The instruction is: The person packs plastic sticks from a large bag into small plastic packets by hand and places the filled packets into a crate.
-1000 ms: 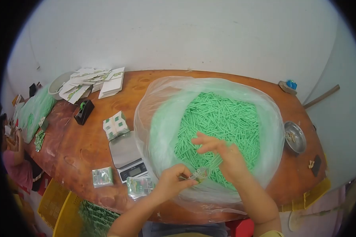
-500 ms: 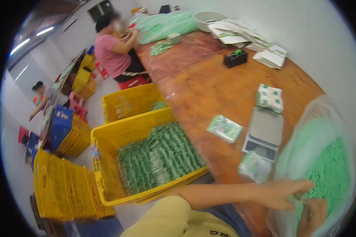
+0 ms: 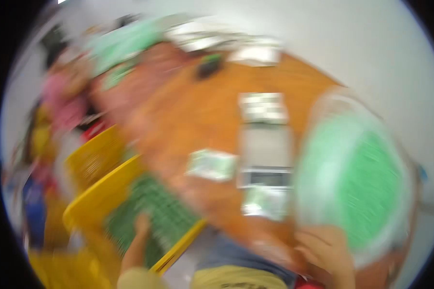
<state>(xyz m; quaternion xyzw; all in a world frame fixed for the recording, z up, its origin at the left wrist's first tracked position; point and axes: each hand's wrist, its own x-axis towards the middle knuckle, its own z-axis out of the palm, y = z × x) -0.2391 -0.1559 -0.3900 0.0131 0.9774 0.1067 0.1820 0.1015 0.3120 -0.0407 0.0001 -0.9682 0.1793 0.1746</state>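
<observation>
Blur softens the whole head view. My left hand (image 3: 142,225) is over the green packets (image 3: 166,219) inside a yellow crate (image 3: 103,185); its fingers are smeared, and whether it holds anything cannot be made out. My right hand (image 3: 327,245) is at the table's front edge, beside the clear bag (image 3: 318,144) of green sticks (image 3: 373,188); its fingers are blurred too. On the table left of the bag is a scale (image 3: 266,147), with a clear packet (image 3: 265,202) at its front and a white-and-green stack (image 3: 264,108) behind it. Another packet (image 3: 212,164) lies to the left.
A black tape dispenser (image 3: 209,66) and white cards (image 3: 255,50) are farther back on the table (image 3: 178,115). A person in pink (image 3: 65,94) is at the far left, near a green bag (image 3: 125,43). A second yellow crate (image 3: 94,154) stands behind the first.
The camera view has turned left, then partly back right. My left hand has moved from the bag of sticks to the yellow crate. My right hand has drawn back to the bag's near edge.
</observation>
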